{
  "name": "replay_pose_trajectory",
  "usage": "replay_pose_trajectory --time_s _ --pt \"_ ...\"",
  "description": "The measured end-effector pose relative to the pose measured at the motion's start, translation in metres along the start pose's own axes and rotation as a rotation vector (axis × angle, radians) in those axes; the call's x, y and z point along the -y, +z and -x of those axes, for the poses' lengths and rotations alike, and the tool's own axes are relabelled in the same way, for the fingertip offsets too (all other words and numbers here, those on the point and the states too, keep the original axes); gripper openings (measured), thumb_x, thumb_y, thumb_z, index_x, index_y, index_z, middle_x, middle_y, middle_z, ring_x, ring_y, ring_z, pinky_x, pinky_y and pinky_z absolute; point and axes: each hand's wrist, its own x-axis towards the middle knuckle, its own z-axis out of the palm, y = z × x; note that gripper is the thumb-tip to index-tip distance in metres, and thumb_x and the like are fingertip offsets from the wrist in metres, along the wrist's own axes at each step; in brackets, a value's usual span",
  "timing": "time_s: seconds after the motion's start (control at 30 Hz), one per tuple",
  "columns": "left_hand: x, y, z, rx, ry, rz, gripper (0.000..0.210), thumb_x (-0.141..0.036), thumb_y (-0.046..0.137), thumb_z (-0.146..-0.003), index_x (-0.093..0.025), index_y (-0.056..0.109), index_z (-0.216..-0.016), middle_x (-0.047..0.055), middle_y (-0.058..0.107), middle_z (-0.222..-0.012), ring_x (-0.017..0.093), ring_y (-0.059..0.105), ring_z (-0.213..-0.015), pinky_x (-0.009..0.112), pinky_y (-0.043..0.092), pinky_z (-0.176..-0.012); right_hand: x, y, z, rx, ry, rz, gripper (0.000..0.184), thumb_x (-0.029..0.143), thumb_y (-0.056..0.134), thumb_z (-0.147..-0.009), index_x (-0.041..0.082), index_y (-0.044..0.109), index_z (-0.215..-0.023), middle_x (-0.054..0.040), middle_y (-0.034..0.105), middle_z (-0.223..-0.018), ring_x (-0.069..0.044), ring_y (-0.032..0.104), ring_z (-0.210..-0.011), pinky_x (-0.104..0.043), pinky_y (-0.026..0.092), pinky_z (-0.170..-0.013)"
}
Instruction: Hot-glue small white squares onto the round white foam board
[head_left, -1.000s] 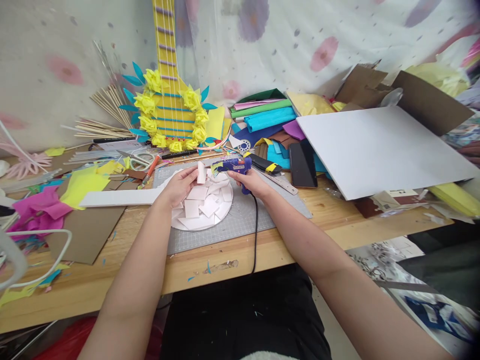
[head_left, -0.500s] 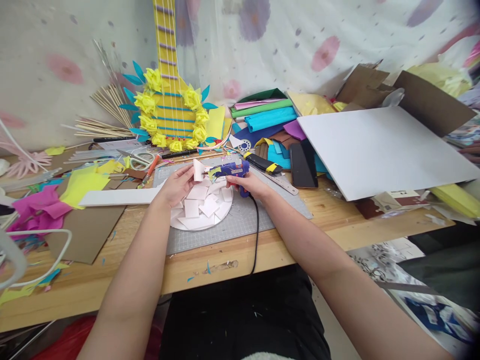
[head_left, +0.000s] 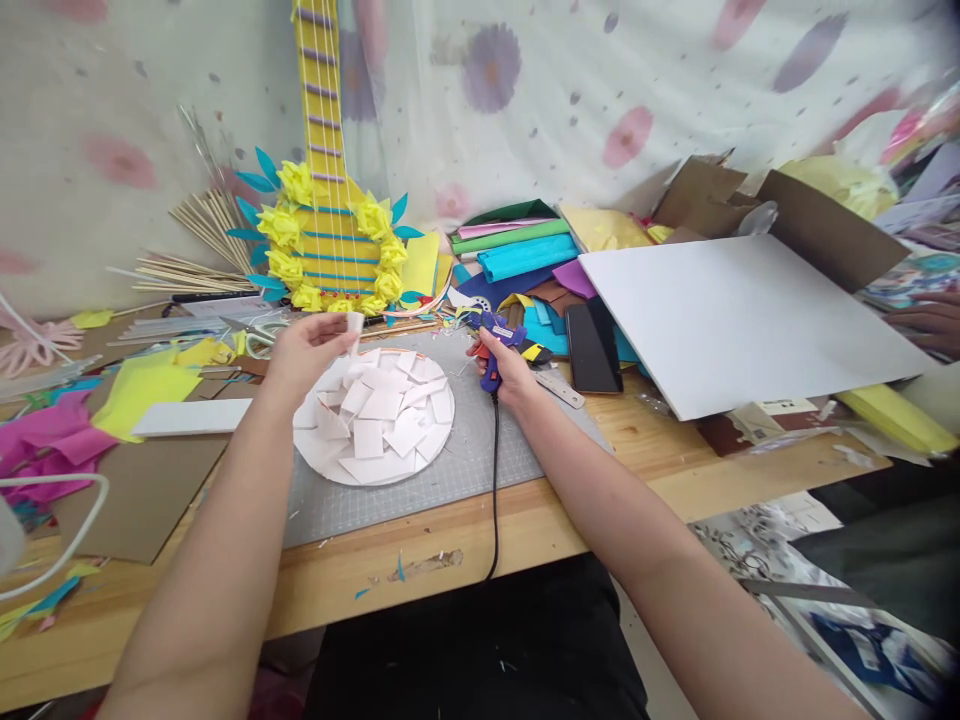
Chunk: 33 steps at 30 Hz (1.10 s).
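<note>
Between its fingers my left hand (head_left: 311, 350) pinches a small white foam board piece (head_left: 355, 324), held above the far left part of a round white board. Overlapping white squares (head_left: 381, 400) cover much of that round board (head_left: 322, 462), while its pale rim shows at the near edge. My right hand (head_left: 506, 365) is closed around the handle of a blue glue gun (head_left: 501, 332), to the right of the round board and apart from it. The gun's nozzle points away to the left; a black cord (head_left: 495, 490) hangs from its handle. A grey cutting mat (head_left: 345, 515) lies underneath.
A yellow paper guitar (head_left: 337, 250) with flowers stands at the back. Right of the mat lie a phone (head_left: 592, 345), a steel ruler (head_left: 561, 388) and a large white board (head_left: 750, 320). Scissors (head_left: 259, 340) and a white strip (head_left: 191, 418) lie left. Another person's hand (head_left: 934, 322) shows far right.
My hands have moved apart: the glue gun has gone right, away from the white piece, and my left hand has shifted left with the piece. The view has shifted slightly.
</note>
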Motion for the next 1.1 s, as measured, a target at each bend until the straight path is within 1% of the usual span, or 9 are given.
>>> replay_pose_trajectory --time_s 0.1,0.2,0.33,0.43,0.53,0.7,0.87,1.0,1.1 --pt "-0.011 0.014 -0.019 0.232 -0.021 -0.46 0.049 -0.038 0.078 -0.061 -0.019 0.071 -0.106 0.006 0.073 -0.097 0.023 0.067 -0.092 0.034 0.053 -0.085 -0.001 0.002 0.001 -0.008 0.015 -0.025 0.05 0.061 0.08 -0.05 0.018 0.058 -0.062 0.0001 0.063 -0.063 -0.004 0.04 -0.045 -0.019 0.032 -0.04" --pt "-0.023 0.032 -0.04 0.433 0.014 -0.801 0.054 -0.034 0.075 -0.063 -0.022 0.069 -0.115 0.004 0.072 -0.106 0.022 0.067 -0.096 0.028 0.051 -0.084 0.0 0.003 0.002 -0.014 0.035 -0.016 0.047 0.059 0.081 -0.052 0.018 0.059 -0.061 0.0 0.064 -0.062 -0.004 0.041 -0.045 -0.018 0.032 -0.04" --pt "-0.038 0.048 -0.058 0.668 0.031 -1.066 0.052 -0.033 0.07 -0.067 -0.023 0.069 -0.117 0.002 0.072 -0.111 0.02 0.066 -0.095 0.022 0.047 -0.079 0.0 0.002 0.002 -0.008 0.036 0.0 0.045 0.057 0.08 -0.055 0.018 0.06 -0.063 0.0001 0.065 -0.063 -0.004 0.041 -0.045 -0.018 0.034 -0.041" --pt "-0.043 0.052 -0.064 0.766 0.073 -1.21 0.053 -0.034 0.068 -0.067 -0.024 0.068 -0.12 0.001 0.071 -0.113 0.019 0.065 -0.096 0.02 0.045 -0.078 0.0 0.002 0.002 -0.009 0.032 0.01 0.044 0.057 0.079 -0.055 0.018 0.06 -0.064 0.0001 0.065 -0.063 -0.004 0.041 -0.046 -0.018 0.035 -0.041" --pt "-0.041 0.053 -0.069 0.871 0.085 -1.277 0.055 -0.033 0.064 -0.069 -0.025 0.065 -0.124 0.002 0.07 -0.117 0.02 0.064 -0.099 0.02 0.045 -0.079 -0.001 0.003 0.002 -0.006 0.028 0.01 0.045 0.058 0.08 -0.053 0.018 0.06 -0.063 0.0002 0.064 -0.062 -0.004 0.041 -0.046 -0.018 0.035 -0.042" --pt "-0.029 0.052 -0.075 0.967 0.118 -1.304 0.053 -0.037 0.066 -0.067 -0.031 0.068 -0.119 0.0 0.069 -0.12 0.022 0.063 -0.105 0.023 0.044 -0.085 -0.003 0.002 0.0 -0.002 0.023 0.005 0.045 0.058 0.08 -0.052 0.018 0.062 -0.063 -0.0002 0.065 -0.063 -0.004 0.041 -0.045 -0.019 0.034 -0.041" --pt "-0.025 0.054 -0.074 1.02 0.124 -1.308 0.052 -0.036 0.067 -0.068 -0.027 0.068 -0.119 0.002 0.068 -0.124 0.022 0.062 -0.107 0.023 0.043 -0.087 -0.002 0.003 0.003 0.001 0.022 0.047 0.044 0.057 0.079 -0.053 0.018 0.062 -0.063 -0.0002 0.065 -0.063 -0.005 0.041 -0.045 -0.019 0.033 -0.041" --pt "-0.03 0.056 -0.071 1.044 0.125 -1.332 0.055 -0.033 0.067 -0.068 -0.027 0.066 -0.122 0.002 0.066 -0.126 0.021 0.061 -0.108 0.022 0.044 -0.086 -0.001 0.004 0.004 -0.005 0.013 0.086 0.043 0.058 0.077 -0.058 0.019 0.061 -0.064 -0.0006 0.065 -0.064 -0.005 0.041 -0.045 -0.02 0.035 -0.042" --pt "-0.033 0.057 -0.068 1.052 0.132 -1.351 0.056 -0.028 0.066 -0.068 -0.025 0.063 -0.124 0.003 0.066 -0.126 0.021 0.061 -0.109 0.022 0.045 -0.086 -0.003 0.004 0.003 -0.001 0.007 0.089 0.044 0.059 0.078 -0.056 0.019 0.061 -0.064 -0.0005 0.065 -0.063 -0.005 0.041 -0.045 -0.02 0.034 -0.041"
